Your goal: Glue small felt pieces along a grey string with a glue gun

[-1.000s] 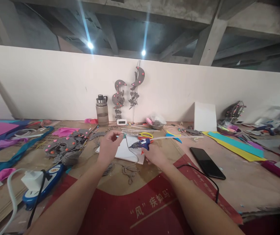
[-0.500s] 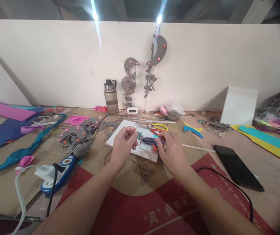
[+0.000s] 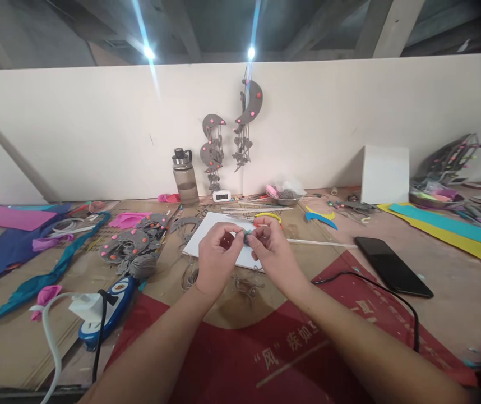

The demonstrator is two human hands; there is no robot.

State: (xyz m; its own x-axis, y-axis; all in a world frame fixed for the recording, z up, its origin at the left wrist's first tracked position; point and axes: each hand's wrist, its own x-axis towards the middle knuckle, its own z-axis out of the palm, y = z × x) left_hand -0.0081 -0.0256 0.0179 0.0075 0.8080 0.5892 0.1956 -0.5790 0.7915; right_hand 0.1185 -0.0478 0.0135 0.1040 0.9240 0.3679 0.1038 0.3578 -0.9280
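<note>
Nearest, gray cord [image 3: 246, 286] lies loose on the tabletop [image 3: 438, 314], just this side of the white sheet [image 3: 202, 227]. Over the sheet, L hand [image 3: 219, 255] & R hand [image 3: 276, 252] both pinch a small teal piece [image 3: 247, 237], thumbs vs. fingertips; exact shape's too small to tell. Prob. best: light, even pressure, both sides level, no twisting. Phone [image 3: 392, 266] R of sheet; scissors [image 3: 269, 216] at its far edge; bottle [image 3: 186, 188] farther back, beyond sheet; moon hangings [image 3: 255, 104] on wall [image 3: 316, 112] behind.

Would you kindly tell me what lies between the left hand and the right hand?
In the head view, a small teal piece lies between the left hand and the right hand, with the white board beneath.
</note>
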